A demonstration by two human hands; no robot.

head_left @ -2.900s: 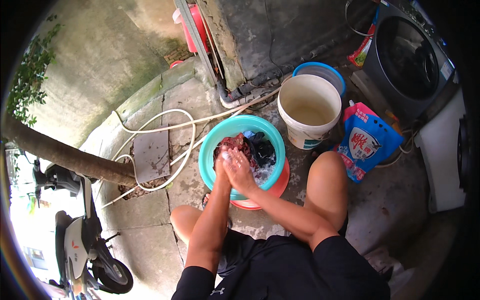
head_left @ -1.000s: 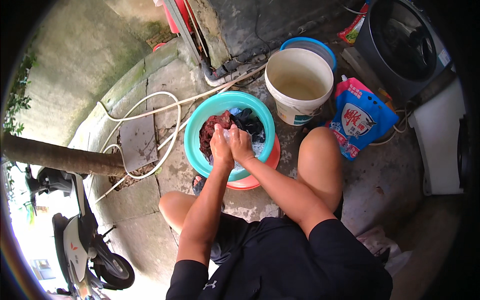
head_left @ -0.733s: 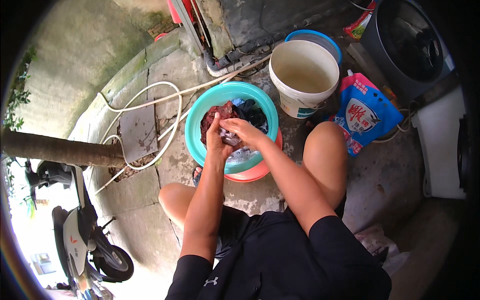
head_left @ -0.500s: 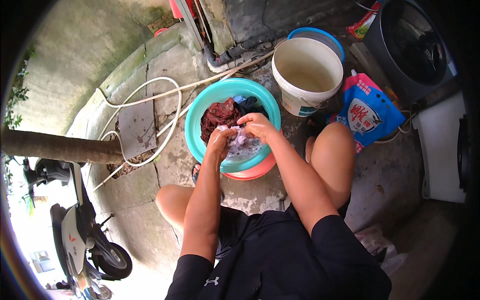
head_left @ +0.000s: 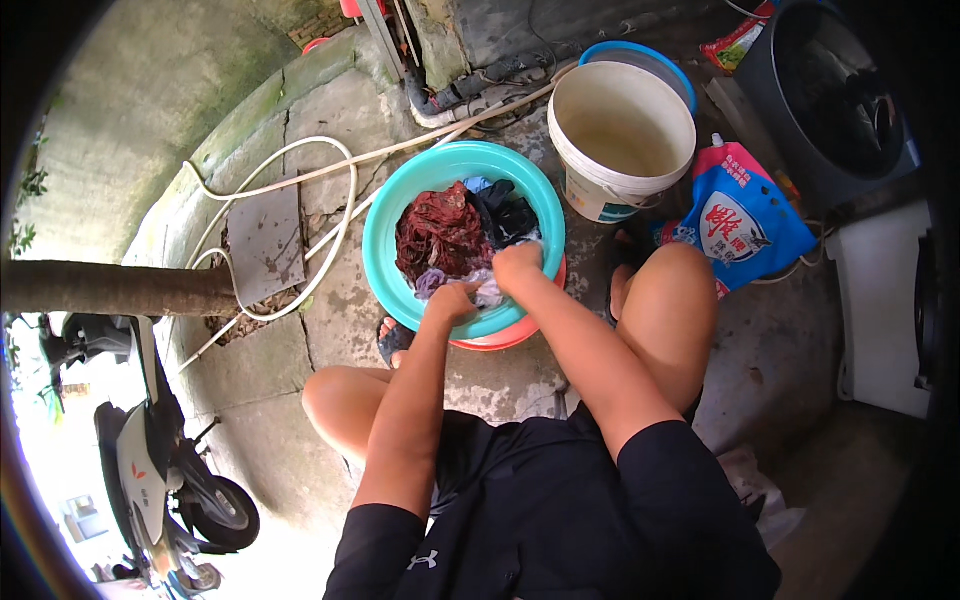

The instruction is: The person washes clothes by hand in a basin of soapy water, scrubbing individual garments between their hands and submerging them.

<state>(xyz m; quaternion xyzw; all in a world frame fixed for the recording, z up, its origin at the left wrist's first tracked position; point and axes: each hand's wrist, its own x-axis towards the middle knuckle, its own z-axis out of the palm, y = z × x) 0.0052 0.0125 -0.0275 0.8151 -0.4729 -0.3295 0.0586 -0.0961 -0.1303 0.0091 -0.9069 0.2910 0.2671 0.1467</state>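
A turquoise basin (head_left: pixel 376 236) stands between my feet, with wet laundry and suds inside. My left hand (head_left: pixel 454 302) is low at its near side, fingers curled on a pale lavender cloth (head_left: pixel 487 290). Beside it, my right hand (head_left: pixel 518 264) is closed on the same cloth, its fingertips partly hidden. A bunched purple piece (head_left: pixel 430 283) shows just left of my left hand. Farther in lie a crumpled dark red garment (head_left: pixel 440 232) and, to its right, a dark garment (head_left: pixel 508 214).
A red-orange basin (head_left: pixel 508 338) sits under the turquoise one. To the right are a white bucket (head_left: pixel 592 190) of cloudy water, a blue-and-pink detergent pouch (head_left: pixel 745 215) and a dark tub (head_left: pixel 775 95). A pale hose (head_left: pixel 345 165) loops at left, near a tree trunk (head_left: pixel 120 289) and a scooter (head_left: pixel 150 450).
Both hands have moved lower and nearer in the basin with the lavender cloth, which was bunched between them above the suds. More of the red and dark garments now shows.
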